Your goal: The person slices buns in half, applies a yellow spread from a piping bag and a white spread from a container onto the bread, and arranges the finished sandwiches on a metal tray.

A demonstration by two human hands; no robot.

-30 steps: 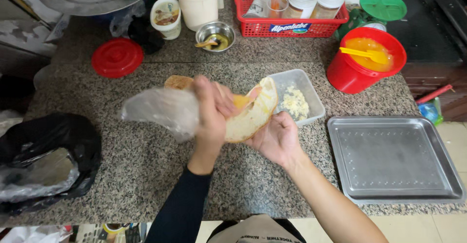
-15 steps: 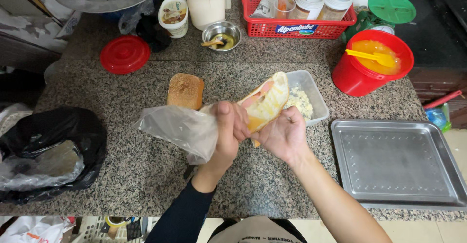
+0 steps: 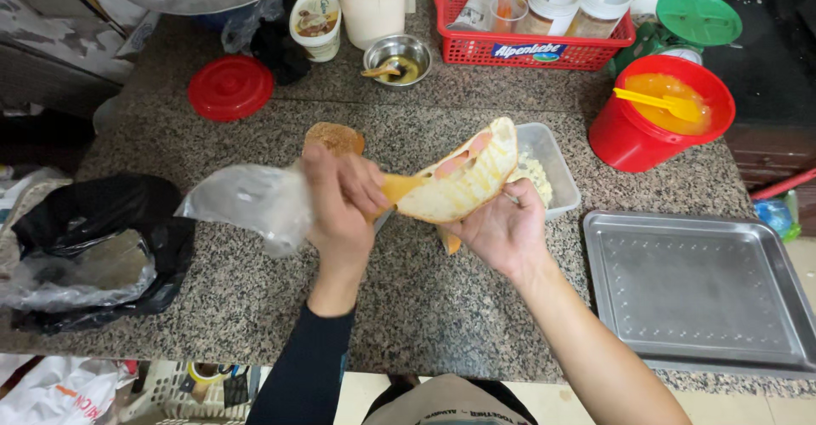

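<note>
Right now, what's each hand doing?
Left hand: closed on a clear plastic bag and an orange slice.
Right hand: cupped under the sandwich, holding it.

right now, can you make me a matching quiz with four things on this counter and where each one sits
Things:
1. sandwich
2. red lid
3. metal tray
4. black bag

Places:
A. counter's left edge
B. counter's right side
C. far left, by the paper cup
D. held in both hands

Pairs: 1-D, 2-C, 3-B, 4-A
</note>
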